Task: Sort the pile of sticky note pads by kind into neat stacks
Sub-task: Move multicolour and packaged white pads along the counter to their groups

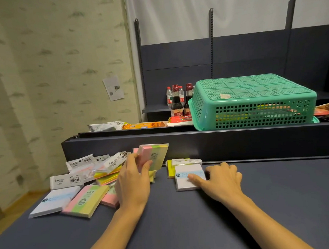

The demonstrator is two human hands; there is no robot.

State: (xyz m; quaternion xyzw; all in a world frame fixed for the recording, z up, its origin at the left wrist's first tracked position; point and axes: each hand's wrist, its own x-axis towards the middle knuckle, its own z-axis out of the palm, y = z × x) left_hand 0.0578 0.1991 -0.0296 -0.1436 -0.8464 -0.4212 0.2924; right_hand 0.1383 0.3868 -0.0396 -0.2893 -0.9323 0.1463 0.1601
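— What is on the left side of the dark blue surface (185, 229)?

— There is the unsorted pile (90, 179) of sticky note pads. At its front edge a white pad with a blue band (51, 203) lies flat, and just beside it a pad with pink, green and yellow stripes (86, 201). Behind them I see packs in clear wrappers with white labels (67, 180), lying one over another.

— And the left hand?

— The left hand (132, 184) is over the right part of the pile. Its fingers and thumb grip a second striped pad (156, 156), which is lifted and tilted, with the number 2209 on its face.

— What is further right?

— A white pad with a blue band, the sorted one (188, 177), lies apart from the pile. Behind it, touching, is a yellow pad (170, 169) with a wrapped pack (187, 161) on it. The right hand (221, 180) rests on this white pad; the thumb presses on its top and the other fingers curl at its right edge, so it holds the pad.

— Something behind?

— On the raised shelf, dark bottles (177, 102), snack packets (140, 125), and a green plastic basket (252, 101) turned upside down.
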